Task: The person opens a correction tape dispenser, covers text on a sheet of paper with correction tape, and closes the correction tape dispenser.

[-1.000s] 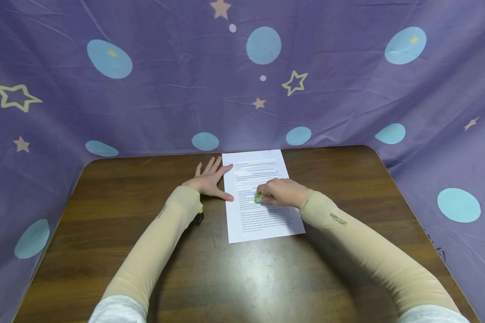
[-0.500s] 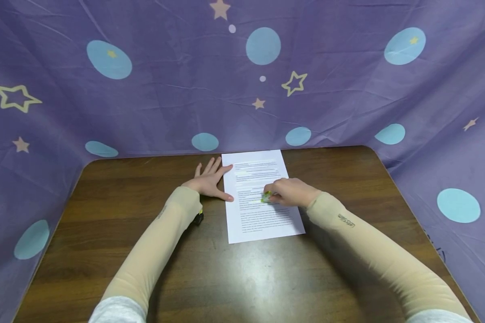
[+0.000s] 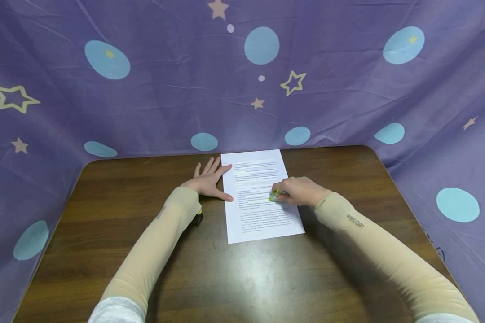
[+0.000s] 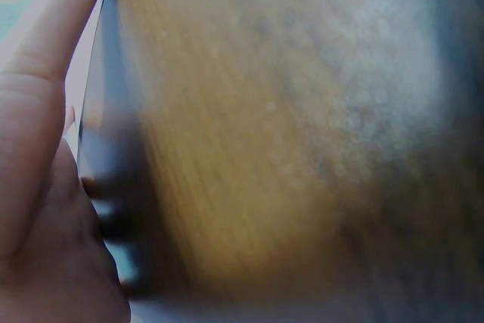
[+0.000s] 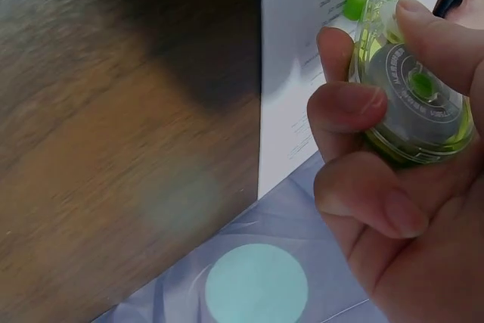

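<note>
The grey garment cuffs (image 3: pixel 117 310) lie at the lower edge of the head view. Beige arm sleeves (image 3: pixel 153 246) cover both forearms; the right one carries dark lettering. A small black device with a yellow part (image 3: pixel 197 218) sits at the left wrist.

The forearms extend over a brown wood-grain table (image 3: pixel 72 251), which reflects a bright patch of light in front of the work. A white printed sheet (image 3: pixel 233 226) lies flat on the table, slightly rotated, with its far edge at the table's back edge.

The right hand (image 3: pixel 301 190) is positioned over the right part of the sheet. Its thumb and curled fingers grip a correction tape dispenser (image 5: pixel 416 88). The dispenser has a clear casing, a grey disc with a green hub, and a bright green front part. It is located over the printed lines, right of the sheet's centre line; contact between tip and paper cannot be confirmed.

The left hand (image 3: pixel 208 181) has its fingers straight and spread. Thumb and index fingertip rest on the sheet's left margin; the remaining fingers lie beside it on the table.

Behind the table hangs a purple curtain (image 3: pixel 165 94) printed with light-blue ovals and stars.
</note>
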Tool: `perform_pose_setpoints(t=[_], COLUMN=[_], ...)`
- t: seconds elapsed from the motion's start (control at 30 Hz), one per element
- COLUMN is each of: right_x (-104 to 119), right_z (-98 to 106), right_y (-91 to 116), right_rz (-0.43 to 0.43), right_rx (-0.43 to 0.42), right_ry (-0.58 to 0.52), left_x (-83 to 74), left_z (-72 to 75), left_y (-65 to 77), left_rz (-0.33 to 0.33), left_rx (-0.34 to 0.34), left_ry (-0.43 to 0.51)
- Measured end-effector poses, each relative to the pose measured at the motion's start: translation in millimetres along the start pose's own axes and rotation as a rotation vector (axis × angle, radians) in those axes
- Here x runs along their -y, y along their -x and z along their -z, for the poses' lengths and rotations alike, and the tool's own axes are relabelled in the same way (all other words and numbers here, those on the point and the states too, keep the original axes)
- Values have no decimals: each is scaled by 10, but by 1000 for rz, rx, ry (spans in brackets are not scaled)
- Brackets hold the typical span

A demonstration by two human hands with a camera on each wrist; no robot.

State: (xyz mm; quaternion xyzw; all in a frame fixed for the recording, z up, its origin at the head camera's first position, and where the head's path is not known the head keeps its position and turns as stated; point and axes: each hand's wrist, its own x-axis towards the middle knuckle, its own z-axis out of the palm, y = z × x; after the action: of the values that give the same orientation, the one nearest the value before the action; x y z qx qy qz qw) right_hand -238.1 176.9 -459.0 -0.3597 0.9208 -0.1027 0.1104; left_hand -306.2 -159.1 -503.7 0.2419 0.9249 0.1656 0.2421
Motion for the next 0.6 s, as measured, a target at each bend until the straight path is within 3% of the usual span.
perform_pose_setpoints(t=[0.6], right_x=[-213], right_z=[11], right_y=[215], right_rz=[-39], right_rx=[-24], right_ry=[-17], left_x=[-65], left_z=[29], left_y=[67], left_rz=[-1], left_rx=[-15], left_ry=[-22])
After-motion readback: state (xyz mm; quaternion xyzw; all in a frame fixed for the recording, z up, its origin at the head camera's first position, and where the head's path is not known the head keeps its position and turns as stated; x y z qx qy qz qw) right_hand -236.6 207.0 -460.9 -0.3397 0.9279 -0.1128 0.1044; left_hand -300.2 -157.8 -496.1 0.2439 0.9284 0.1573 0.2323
